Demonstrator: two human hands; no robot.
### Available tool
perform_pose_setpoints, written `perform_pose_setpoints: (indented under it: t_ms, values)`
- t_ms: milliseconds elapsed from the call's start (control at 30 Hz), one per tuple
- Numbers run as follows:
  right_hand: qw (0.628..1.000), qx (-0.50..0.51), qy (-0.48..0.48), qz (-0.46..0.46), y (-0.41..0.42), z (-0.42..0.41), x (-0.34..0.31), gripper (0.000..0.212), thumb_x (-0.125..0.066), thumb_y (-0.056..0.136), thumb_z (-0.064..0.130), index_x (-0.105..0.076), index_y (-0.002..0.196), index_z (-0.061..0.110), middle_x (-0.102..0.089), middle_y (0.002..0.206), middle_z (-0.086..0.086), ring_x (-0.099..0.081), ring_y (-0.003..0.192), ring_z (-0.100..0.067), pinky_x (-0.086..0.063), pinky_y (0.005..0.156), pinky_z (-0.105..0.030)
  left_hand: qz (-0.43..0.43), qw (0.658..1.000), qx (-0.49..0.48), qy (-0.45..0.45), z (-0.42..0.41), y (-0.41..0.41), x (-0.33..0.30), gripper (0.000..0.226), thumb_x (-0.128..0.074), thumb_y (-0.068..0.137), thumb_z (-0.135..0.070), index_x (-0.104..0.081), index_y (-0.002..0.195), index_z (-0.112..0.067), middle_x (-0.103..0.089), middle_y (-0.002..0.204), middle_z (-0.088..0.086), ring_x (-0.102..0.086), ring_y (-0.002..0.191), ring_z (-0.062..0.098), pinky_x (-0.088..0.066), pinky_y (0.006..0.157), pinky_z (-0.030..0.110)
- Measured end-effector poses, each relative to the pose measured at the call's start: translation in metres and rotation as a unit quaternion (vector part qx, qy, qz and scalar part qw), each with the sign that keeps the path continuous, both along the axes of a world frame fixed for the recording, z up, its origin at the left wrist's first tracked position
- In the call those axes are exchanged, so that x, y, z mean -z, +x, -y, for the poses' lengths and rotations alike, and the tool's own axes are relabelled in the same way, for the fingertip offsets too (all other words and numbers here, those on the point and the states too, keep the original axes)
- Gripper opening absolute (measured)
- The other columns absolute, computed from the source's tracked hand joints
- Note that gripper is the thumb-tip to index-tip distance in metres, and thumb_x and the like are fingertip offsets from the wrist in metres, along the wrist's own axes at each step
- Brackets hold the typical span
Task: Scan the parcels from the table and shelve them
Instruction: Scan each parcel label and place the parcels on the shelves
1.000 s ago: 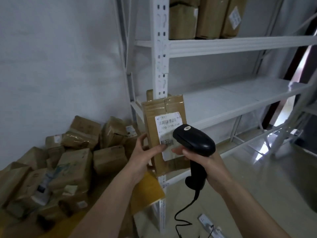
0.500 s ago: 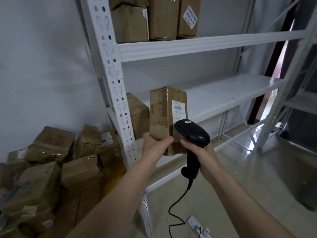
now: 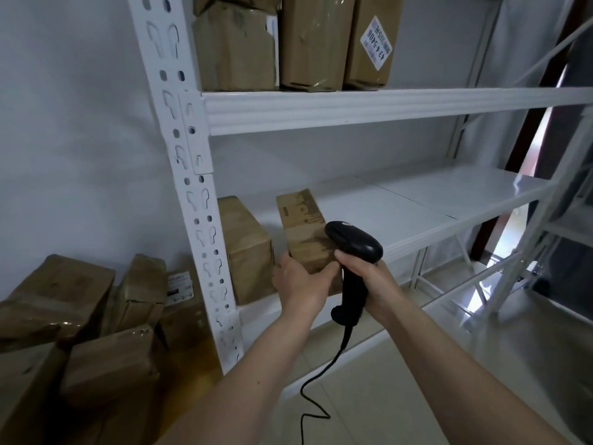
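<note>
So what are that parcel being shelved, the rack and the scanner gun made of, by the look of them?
The parcel in the left hand looks like brown cardboard wrapped in glossy clear tape, going by its creases and sheen. The shelving rack seems to be white painted metal, with punched keyhole slots in its upright. The barcode scanner in the right hand looks like black moulded plastic, mostly matt.

The rack (image 3: 353, 110) is white painted metal, smooth with a slight sheen. The boxes on it (image 3: 247, 248) are matt brown cardboard with glossy tape. Before it, the scanner (image 3: 353, 242) is smooth black plastic; below, the floor (image 3: 481, 364) is glossy tile.
</note>
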State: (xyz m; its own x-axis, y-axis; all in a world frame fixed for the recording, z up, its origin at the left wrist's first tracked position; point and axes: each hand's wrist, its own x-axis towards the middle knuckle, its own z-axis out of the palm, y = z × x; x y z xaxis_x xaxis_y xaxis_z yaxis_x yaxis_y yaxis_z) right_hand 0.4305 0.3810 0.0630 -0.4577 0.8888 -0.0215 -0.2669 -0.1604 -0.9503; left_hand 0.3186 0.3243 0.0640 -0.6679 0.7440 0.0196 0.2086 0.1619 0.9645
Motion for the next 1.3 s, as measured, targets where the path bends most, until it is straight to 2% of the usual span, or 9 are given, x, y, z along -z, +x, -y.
perform_pose_setpoints:
  t_ms: [167, 233, 333, 433, 567, 933, 1067, 1167, 1300]
  values:
    - [0.999, 0.025, -0.038, 0.008, -0.011, -0.022, 0.015, 0.037, -0.076, 0.08, 0.016, -0.067, 0.114, 0.007, -0.071, 0.109, -0.018, -0.067, 0.104, -0.034, -0.05, 0.094, -0.057, -0.087, 0.995, 0.025, -0.038, 0.0, -0.001, 0.009, 0.07, -0.076, 0.078, -0.029, -0.041, 0.137, -0.017, -0.043, 0.132, 0.002, -0.042, 0.126, 0.02, -0.043, 0.104, 0.036]
    - [0.998, 0.04, -0.044, 0.017, -0.016, -0.029, 0.013, 0.032, -0.076, 0.08, 0.016, -0.069, 0.11, 0.007, -0.073, 0.102, -0.014, -0.068, 0.101, -0.031, -0.052, 0.093, -0.052, -0.192, 0.981, -0.023, -0.017, 0.009, -0.001, 0.001, 0.068, -0.078, 0.077, -0.029, -0.043, 0.134, -0.02, -0.043, 0.13, -0.001, -0.04, 0.124, 0.015, -0.042, 0.104, 0.033]
    - [0.998, 0.038, -0.049, 0.027, -0.024, -0.035, 0.007, 0.025, -0.075, 0.081, 0.016, -0.069, 0.104, 0.009, -0.074, 0.092, -0.008, -0.069, 0.095, -0.026, -0.054, 0.09, -0.046, -0.403, 0.908, -0.107, 0.045, 0.015, -0.011, -0.017, 0.073, -0.08, 0.074, -0.03, -0.044, 0.136, -0.015, -0.044, 0.135, 0.002, -0.038, 0.126, 0.019, -0.036, 0.109, 0.033]
    - [0.998, 0.025, -0.058, 0.03, -0.033, -0.039, 0.004, 0.025, -0.073, 0.083, 0.019, -0.068, 0.105, 0.01, -0.074, 0.091, -0.005, -0.069, 0.093, -0.022, -0.054, 0.085, -0.042, -0.491, 0.865, -0.078, -0.061, 0.013, -0.035, -0.031, 0.088, -0.071, 0.083, -0.043, -0.025, 0.149, -0.008, -0.024, 0.156, 0.011, -0.016, 0.147, 0.026, -0.012, 0.122, 0.037]
    - [0.996, -0.004, -0.072, 0.042, -0.049, -0.047, 0.0, 0.032, -0.075, 0.082, 0.026, -0.067, 0.108, 0.009, -0.074, 0.098, -0.009, -0.069, 0.095, -0.025, -0.055, 0.083, -0.042, -0.499, 0.847, -0.048, -0.177, 0.01, -0.057, -0.03, 0.08, -0.064, 0.085, -0.053, -0.034, 0.144, -0.01, -0.042, 0.147, 0.011, -0.036, 0.138, 0.025, -0.024, 0.119, 0.038]
    - [0.992, -0.065, -0.079, 0.071, -0.062, -0.057, -0.006, 0.029, -0.074, 0.082, 0.026, -0.065, 0.106, 0.011, -0.072, 0.103, -0.009, -0.066, 0.1, -0.027, -0.05, 0.095, -0.049, -0.497, 0.851, -0.04, -0.166, 0.017, -0.057, -0.035, 0.063, -0.068, 0.087, -0.033, -0.04, 0.142, -0.017, -0.047, 0.143, 0.001, -0.041, 0.131, 0.018, -0.027, 0.111, 0.028]
    - [0.996, 0.005, -0.057, 0.073, -0.055, -0.053, -0.002, 0.022, -0.075, 0.081, 0.028, -0.065, 0.097, 0.015, -0.068, 0.093, -0.006, -0.064, 0.096, -0.023, -0.052, 0.088, -0.04, -0.436, 0.894, -0.067, -0.079, 0.023, -0.05, -0.036, 0.043, -0.067, 0.088, -0.023, -0.054, 0.128, -0.012, -0.058, 0.125, 0.004, -0.051, 0.115, 0.02, -0.036, 0.092, 0.023]
    - [0.996, 0.064, -0.044, 0.05, -0.047, -0.041, -0.002, 0.015, -0.076, 0.08, 0.026, -0.065, 0.088, 0.02, -0.063, 0.086, -0.002, -0.06, 0.09, -0.017, -0.049, 0.081, -0.033, -0.431, 0.896, -0.108, 0.009, 0.033, -0.039, -0.033, 0.018, -0.064, 0.088, -0.007, -0.067, 0.105, -0.006, -0.067, 0.1, 0.006, -0.058, 0.092, 0.02, -0.036, 0.076, 0.015]
    - [0.996, 0.068, -0.042, 0.037, -0.041, -0.008, -0.002, 0.026, -0.076, 0.08, 0.021, -0.067, 0.103, 0.012, -0.063, 0.084, -0.002, -0.06, 0.088, -0.017, -0.05, 0.083, -0.033, -0.393, 0.916, -0.076, -0.024, 0.053, -0.036, -0.008, 0.016, -0.062, 0.09, -0.011, -0.07, 0.103, -0.013, -0.065, 0.094, -0.005, -0.054, 0.082, 0.004, -0.039, 0.073, 0.008]
